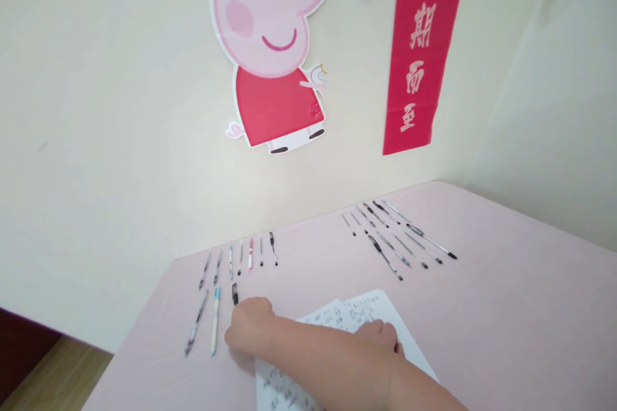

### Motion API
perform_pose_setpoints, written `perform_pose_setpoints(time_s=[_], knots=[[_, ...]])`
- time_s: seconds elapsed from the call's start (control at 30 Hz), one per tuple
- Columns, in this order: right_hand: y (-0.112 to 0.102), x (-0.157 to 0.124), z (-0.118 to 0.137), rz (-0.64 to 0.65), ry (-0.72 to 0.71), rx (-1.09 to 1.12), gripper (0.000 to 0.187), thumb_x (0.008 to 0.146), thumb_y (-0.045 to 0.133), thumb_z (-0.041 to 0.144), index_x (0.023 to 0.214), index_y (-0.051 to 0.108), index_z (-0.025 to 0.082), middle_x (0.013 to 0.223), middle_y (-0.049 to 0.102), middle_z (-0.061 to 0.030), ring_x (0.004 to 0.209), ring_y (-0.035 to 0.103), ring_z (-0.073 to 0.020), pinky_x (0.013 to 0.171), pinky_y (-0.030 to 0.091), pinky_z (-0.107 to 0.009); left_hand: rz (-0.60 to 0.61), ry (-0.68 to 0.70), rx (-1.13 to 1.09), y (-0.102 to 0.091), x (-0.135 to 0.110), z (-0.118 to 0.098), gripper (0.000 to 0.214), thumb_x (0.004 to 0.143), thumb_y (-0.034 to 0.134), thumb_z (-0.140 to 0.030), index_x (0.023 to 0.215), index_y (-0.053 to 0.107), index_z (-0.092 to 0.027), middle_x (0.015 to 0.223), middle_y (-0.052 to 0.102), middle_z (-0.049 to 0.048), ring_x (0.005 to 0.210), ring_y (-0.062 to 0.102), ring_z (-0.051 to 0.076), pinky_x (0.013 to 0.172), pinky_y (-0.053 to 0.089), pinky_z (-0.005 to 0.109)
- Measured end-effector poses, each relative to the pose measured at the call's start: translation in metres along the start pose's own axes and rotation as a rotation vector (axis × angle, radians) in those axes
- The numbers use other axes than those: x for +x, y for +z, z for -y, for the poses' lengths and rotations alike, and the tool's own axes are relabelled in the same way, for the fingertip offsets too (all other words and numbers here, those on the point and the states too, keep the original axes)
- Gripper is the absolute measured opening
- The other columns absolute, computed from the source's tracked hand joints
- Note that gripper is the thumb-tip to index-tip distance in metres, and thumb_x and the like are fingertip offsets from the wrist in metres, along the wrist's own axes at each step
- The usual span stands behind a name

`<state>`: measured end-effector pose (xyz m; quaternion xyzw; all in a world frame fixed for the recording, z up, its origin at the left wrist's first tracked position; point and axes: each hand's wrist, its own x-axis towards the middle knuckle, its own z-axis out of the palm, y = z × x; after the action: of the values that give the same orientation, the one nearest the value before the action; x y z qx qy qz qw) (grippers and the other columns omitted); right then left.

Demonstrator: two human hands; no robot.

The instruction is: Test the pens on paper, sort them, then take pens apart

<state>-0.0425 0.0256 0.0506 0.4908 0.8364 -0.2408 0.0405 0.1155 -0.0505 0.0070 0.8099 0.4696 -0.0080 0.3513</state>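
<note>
My right hand (249,326) reaches across to the left, its fingers curled down over a pen with a black cap (234,294). Only the capped end shows; the rest is under the hand. Left of it lie a pale pen with a blue cap (215,321) and a clear pen (196,323). Behind my right forearm, my left hand (378,334) rests closed on sheets of handwritten paper (284,392). A small dark bit shows at its fingers, too hidden to name. The forearm covers much of the paper.
A row of pens and refills (250,255) lies at the back left of the pink table (506,308). Several more pens and refills (385,257) lie in two rows at the back right. A cartoon pig cutout (279,103) and a red banner (424,58) hang on the wall.
</note>
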Motion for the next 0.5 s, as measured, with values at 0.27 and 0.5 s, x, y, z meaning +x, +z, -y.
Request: perform_pose_setpoints(time_s=[0.27, 0.5], knots=[[0.006, 0.007, 0.015, -0.023, -0.033, 0.015, 0.023, 0.068, 0.058, 0.020, 0.087, 0.069, 0.013, 0.099, 0.068, -0.0165, 0.091, 0.064, -0.0320, 0.067, 0.054, -0.043, -0.162, 0.049, 0.110, 0.003, -0.007, -0.004, 0.022, 0.078, 0.041, -0.027, 0.088, 0.058, -0.019, 0.093, 0.060, 0.0067, 0.088, 0.052, 0.020, 0.072, 0.037, 0.030], [0.011, 0.009, 0.014, -0.008, -0.027, 0.033, 0.020, 0.070, 0.056, 0.023, 0.083, 0.069, 0.015, 0.098, 0.068, -0.0164, 0.091, 0.064, -0.0327, 0.066, 0.054, -0.044, -0.180, 0.029, 0.105, -0.002, -0.012, -0.010, 0.021, 0.077, 0.042, -0.026, 0.087, 0.058, -0.019, 0.092, 0.060, 0.0066, 0.087, 0.052, 0.020, 0.072, 0.037, 0.030]])
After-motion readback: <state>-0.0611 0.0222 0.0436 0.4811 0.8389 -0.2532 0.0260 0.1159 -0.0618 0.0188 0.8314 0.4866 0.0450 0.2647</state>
